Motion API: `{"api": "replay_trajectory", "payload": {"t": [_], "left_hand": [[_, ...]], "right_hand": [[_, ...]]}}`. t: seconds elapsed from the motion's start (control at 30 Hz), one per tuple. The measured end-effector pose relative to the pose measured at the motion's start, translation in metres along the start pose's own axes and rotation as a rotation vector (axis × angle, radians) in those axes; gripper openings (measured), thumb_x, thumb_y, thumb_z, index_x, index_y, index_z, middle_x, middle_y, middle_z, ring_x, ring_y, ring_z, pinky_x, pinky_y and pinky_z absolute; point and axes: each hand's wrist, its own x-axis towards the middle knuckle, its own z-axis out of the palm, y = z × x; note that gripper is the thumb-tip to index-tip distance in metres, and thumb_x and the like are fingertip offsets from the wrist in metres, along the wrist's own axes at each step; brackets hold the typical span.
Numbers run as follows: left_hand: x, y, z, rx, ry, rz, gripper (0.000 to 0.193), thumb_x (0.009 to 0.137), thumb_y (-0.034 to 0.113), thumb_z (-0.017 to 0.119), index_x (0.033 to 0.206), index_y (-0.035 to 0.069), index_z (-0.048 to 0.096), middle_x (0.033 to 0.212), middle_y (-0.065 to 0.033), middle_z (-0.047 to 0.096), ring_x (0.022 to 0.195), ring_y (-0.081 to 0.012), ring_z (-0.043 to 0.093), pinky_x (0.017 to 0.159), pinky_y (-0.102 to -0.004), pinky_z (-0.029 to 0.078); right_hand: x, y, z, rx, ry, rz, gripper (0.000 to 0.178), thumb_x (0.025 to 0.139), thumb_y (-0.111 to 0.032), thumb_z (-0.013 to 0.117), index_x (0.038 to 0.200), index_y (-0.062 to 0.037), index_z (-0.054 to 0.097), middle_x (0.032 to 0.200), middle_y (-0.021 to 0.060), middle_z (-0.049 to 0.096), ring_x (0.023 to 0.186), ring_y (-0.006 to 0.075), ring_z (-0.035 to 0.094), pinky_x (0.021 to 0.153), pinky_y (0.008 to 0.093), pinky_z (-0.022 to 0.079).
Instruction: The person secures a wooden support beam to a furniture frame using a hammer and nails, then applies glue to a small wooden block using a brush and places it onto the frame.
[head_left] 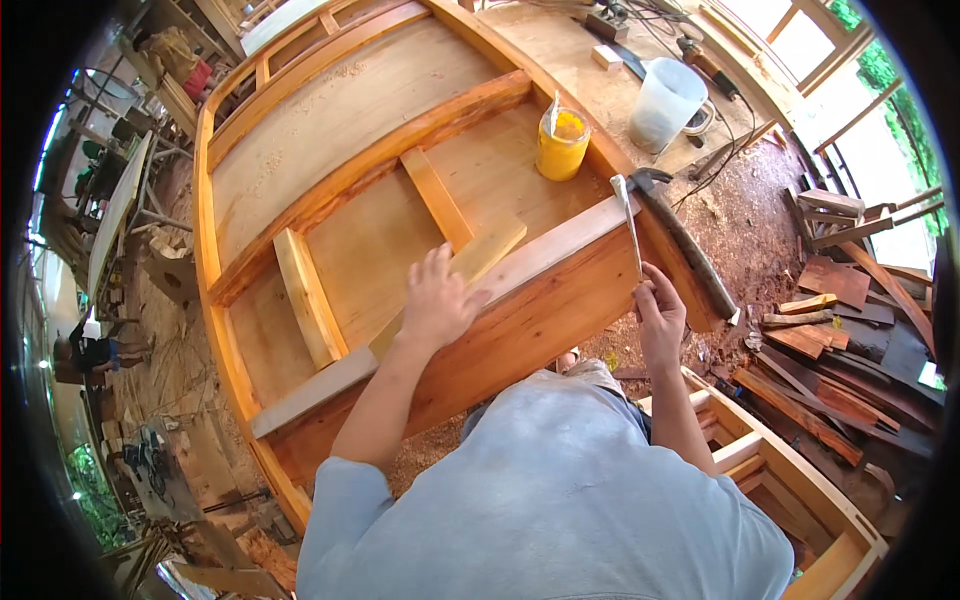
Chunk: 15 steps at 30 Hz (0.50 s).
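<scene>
My right hand (660, 312) is closed round the lower end of a thin stick (633, 232) with a white, coated-looking tip, held nearly upright at the right end of the frame's near rail. My left hand (440, 298) has its fingers spread over a loose pale wood strip (488, 250), which lies slanting against that rail. The rail's top edge (560, 238) looks pale and greyish, while its side (540, 312) is varnished orange. A hammer (690, 240) with a dark claw head lies along the right side, close to the stick.
A yellow tub (562, 155) stands inside the large wooden frame (375, 168). Beyond its right side are a translucent bucket (667, 103) and a corded power tool (705, 65) on a bench. Scrap wood (835, 330) is piled at right. Another wooden frame (740, 450) is at lower right.
</scene>
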Motion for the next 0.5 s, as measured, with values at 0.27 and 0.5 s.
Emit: {"api": "replay_trajectory", "payload": {"t": [0.27, 0.5], "left_hand": [[0.117, 0.050, 0.027, -0.127, -0.212, -0.015, 0.047, 0.102, 0.045, 0.049, 0.109, 0.004, 0.072, 0.130, -0.0164, 0.057, 0.120, -0.0409, 0.057, 0.101, -0.0546, 0.045], [0.124, 0.137, 0.013, -0.150, -0.047, 0.206, 0.030, 0.100, 0.030, 0.056, 0.099, 0.005, 0.072, 0.120, -0.0122, 0.061, 0.103, -0.0376, 0.060, 0.098, -0.0508, 0.048]], "right_hand": [[-0.020, -0.009, -0.030, 0.006, 0.122, -0.055, 0.033, 0.099, -0.004, 0.062, 0.131, 0.0017, 0.063, 0.087, -0.0043, 0.059, 0.069, 0.0014, 0.049, 0.059, 0.0177, 0.039], [-0.025, 0.000, -0.056, 0.050, 0.253, 0.016, 0.033, 0.101, -0.008, 0.060, 0.133, 0.0009, 0.061, 0.086, -0.0024, 0.062, 0.065, 0.0022, 0.052, 0.054, 0.0169, 0.039]]}}
